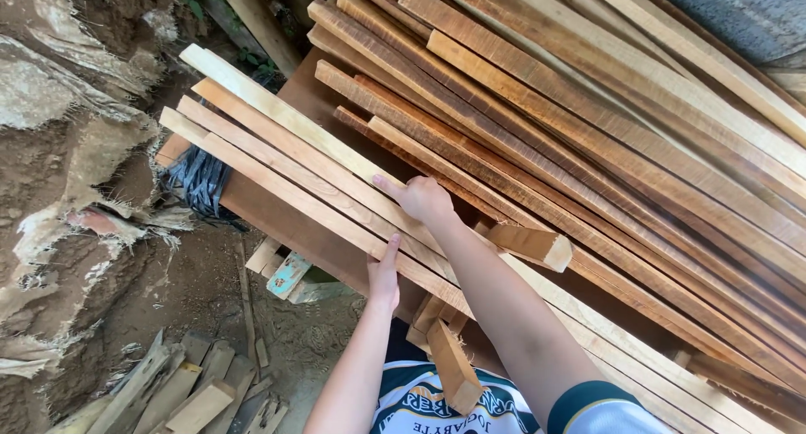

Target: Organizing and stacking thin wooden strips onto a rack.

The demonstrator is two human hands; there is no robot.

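Observation:
Several long pale wooden slats [277, 149] lie side by side, running from upper left to lower right. My right hand [422, 199] rests on top of them, fingers curled over the upper slat's edge. My left hand [384, 274] grips the lowest slat from below, thumb up against its near edge. Both arms reach forward from the bottom of the view.
A big stack of darker reddish-brown slats [588, 132] fills the right and top. Short wood offcuts [453, 367] stick out under the slats, and more scraps [185, 392] lie on the dirt floor at lower left. Torn sacking [75, 149] covers the left wall; black strapping [197, 182] hangs below the slat ends.

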